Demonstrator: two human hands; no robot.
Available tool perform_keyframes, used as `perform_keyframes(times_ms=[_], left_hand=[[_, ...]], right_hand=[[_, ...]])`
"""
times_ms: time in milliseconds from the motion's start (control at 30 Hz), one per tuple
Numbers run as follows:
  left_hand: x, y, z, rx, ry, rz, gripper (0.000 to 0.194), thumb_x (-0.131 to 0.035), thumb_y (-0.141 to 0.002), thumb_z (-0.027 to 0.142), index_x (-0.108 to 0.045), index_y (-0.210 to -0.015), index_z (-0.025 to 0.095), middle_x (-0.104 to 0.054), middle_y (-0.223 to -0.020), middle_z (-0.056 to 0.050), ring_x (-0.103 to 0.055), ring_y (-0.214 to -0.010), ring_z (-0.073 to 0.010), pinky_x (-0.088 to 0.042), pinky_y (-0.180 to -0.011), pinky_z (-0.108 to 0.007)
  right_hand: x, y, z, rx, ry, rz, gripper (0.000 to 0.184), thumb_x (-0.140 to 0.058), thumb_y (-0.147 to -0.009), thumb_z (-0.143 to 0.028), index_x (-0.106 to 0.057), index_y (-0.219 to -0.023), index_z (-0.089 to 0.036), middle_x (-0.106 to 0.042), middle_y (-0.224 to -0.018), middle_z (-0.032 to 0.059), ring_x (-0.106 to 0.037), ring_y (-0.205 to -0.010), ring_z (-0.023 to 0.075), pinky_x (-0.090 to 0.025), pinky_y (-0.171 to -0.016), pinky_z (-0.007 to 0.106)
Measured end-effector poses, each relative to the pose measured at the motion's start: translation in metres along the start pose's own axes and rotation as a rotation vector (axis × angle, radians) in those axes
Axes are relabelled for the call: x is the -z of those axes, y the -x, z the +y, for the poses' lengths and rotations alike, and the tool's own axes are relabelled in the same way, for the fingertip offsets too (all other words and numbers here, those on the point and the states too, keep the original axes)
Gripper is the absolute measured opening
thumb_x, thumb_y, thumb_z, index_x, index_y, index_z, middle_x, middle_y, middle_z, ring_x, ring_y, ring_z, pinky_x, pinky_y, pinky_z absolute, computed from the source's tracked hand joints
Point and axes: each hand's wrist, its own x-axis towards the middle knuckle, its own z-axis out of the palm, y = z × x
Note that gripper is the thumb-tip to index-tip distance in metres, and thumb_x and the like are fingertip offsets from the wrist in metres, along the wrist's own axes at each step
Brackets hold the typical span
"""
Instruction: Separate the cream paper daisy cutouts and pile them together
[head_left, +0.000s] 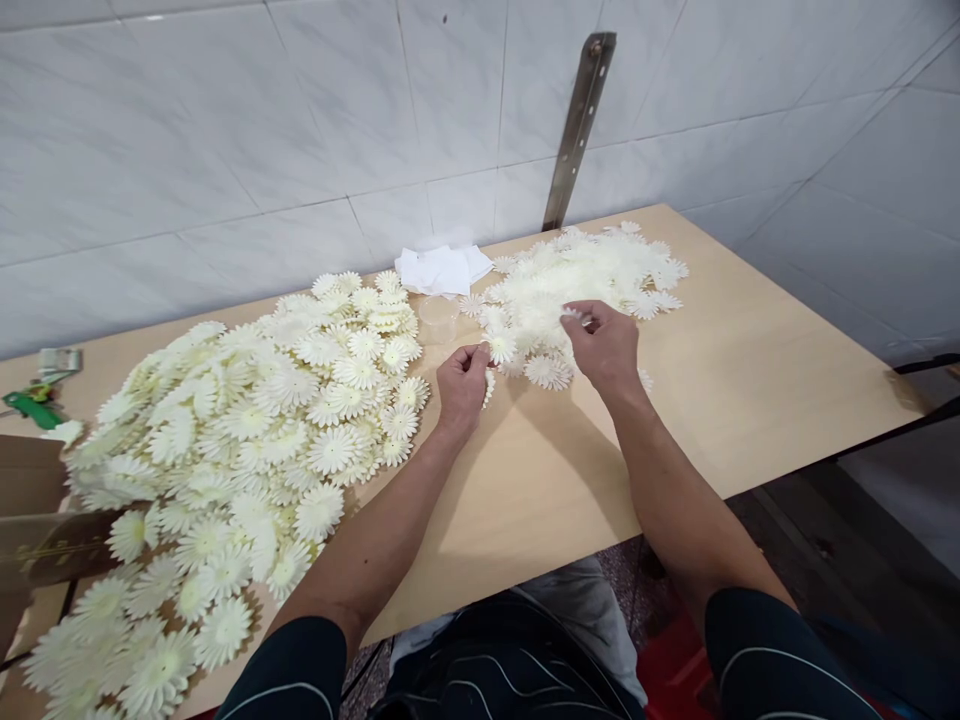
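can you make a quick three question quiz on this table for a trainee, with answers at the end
1. True or false: the larger flower pile lies on the person's left.
2. Fill the gap: the upright metal strip stands ____ the smaller flower pile.
3. Which hand is farther from the larger flower pile?
A) left
B) right
C) both equally far

Key:
1. True.
2. Behind.
3. B, the right hand.

I get soft, fairly bright light, with blurred shadows on the tabletop (585, 450) just on the near side of the right grip (606, 345). Beyond that grip, pale flowers (585, 265) wash out; well below it, the floor (825, 555) is dim.
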Motion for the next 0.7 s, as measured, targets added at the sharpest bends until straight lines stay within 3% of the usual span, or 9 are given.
perform_keyframes(times_ms=[67, 133, 200, 300, 400, 567, 700], left_hand=[[-0.001, 0.002, 0.000, -0.017, -0.024, -0.010, 0.034, -0.081, -0.088, 0.051, -0.078, -0.076, 0.019, -0.072, -0.071, -0.001, -0.058, -0.067, -0.0153, -0.047, -0.066, -0.028], [-0.002, 0.004, 0.000, -0.036, -0.034, -0.026, 0.032, -0.082, -0.088, 0.050, -0.079, -0.078, 0.020, -0.074, -0.073, -0.002, -0.062, -0.069, -0.0163, -0.049, -0.068, -0.028], [-0.002, 0.006, 0.000, -0.051, -0.039, -0.043, 0.032, -0.082, -0.088, 0.050, -0.081, -0.080, 0.020, -0.075, -0.073, -0.002, -0.064, -0.070, -0.0169, -0.050, -0.070, -0.029], [-0.003, 0.008, 0.002, -0.069, -0.054, -0.055, 0.033, -0.083, -0.087, 0.052, -0.081, -0.079, 0.020, -0.075, -0.072, -0.002, -0.065, -0.070, -0.0173, -0.051, -0.070, -0.029], [-0.003, 0.010, 0.004, -0.093, -0.073, -0.075, 0.035, -0.084, -0.087, 0.054, -0.081, -0.078, 0.021, -0.076, -0.073, -0.003, -0.065, -0.071, -0.0176, -0.052, -0.071, -0.029], [-0.002, 0.011, 0.004, -0.135, -0.084, -0.108, 0.036, -0.083, -0.087, 0.056, -0.081, -0.080, 0.021, -0.077, -0.074, -0.003, -0.067, -0.072, -0.0187, -0.054, -0.072, -0.030], [-0.002, 0.010, 0.004, -0.127, -0.085, -0.094, 0.036, -0.082, -0.087, 0.056, -0.078, -0.078, 0.021, -0.076, -0.073, -0.003, -0.066, -0.072, -0.0189, -0.053, -0.072, -0.031]], right_hand=[[0.003, -0.004, 0.007, 0.109, 0.125, 0.144, 0.048, -0.067, -0.099, -0.056, -0.078, -0.121, -0.015, -0.076, -0.118, 0.0201, -0.069, -0.080, 0.0249, -0.060, -0.084, 0.045], [0.005, -0.004, 0.006, 0.186, 0.169, 0.205, 0.053, -0.064, -0.101, -0.056, -0.078, -0.129, -0.013, -0.073, -0.133, 0.0256, -0.071, -0.088, 0.0270, -0.060, -0.088, 0.047], [0.005, 0.001, -0.004, 0.182, 0.106, 0.141, 0.051, -0.059, -0.106, -0.057, -0.080, -0.122, -0.014, -0.076, -0.123, 0.0222, -0.070, -0.084, 0.0257, -0.059, -0.083, 0.043], [0.000, 0.015, -0.026, 0.087, -0.063, -0.155, 0.054, -0.057, -0.106, -0.064, -0.083, -0.105, -0.017, -0.079, -0.093, 0.0121, -0.064, -0.074, 0.0224, -0.052, -0.071, 0.036], [-0.010, 0.026, -0.040, 0.052, -0.139, -0.350, 0.050, -0.065, -0.099, -0.064, -0.082, -0.100, -0.017, -0.077, -0.086, 0.0077, -0.061, -0.072, 0.0203, -0.048, -0.068, 0.034], [-0.017, 0.029, -0.041, -0.010, -0.120, -0.443, 0.039, -0.071, -0.088, -0.055, -0.066, -0.071, -0.020, -0.052, -0.063, -0.0017, -0.042, -0.063, 0.0146, -0.034, -0.060, 0.031], [-0.017, 0.028, -0.039, -0.080, -0.200, -0.474, 0.046, -0.072, -0.084, -0.062, -0.059, -0.067, -0.022, -0.046, -0.062, -0.0029, -0.037, -0.062, 0.0138, -0.030, -0.057, 0.031]])
